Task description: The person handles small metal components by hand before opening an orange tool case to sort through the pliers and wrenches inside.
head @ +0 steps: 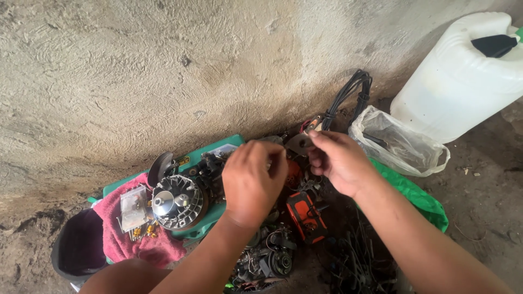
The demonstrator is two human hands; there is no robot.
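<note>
My left hand [251, 182] is curled over a pile of small engine parts, fingers pinched together; what it grips is hidden behind the fingers. My right hand [338, 160] holds a small flat metal piece [299, 144] between thumb and fingers, just right of the left hand. The two hands nearly touch above an orange part [306, 215].
A finned metal pulley [177, 201] and a small metal plate [133, 208] lie on a pink cloth [147, 247] over a green tray [213, 212]. A white jerrycan [463, 76], clear plastic bag [400, 144], black cable bundle [348, 95], green bag [419, 196] and dark bucket [79, 247] stand by the rough wall.
</note>
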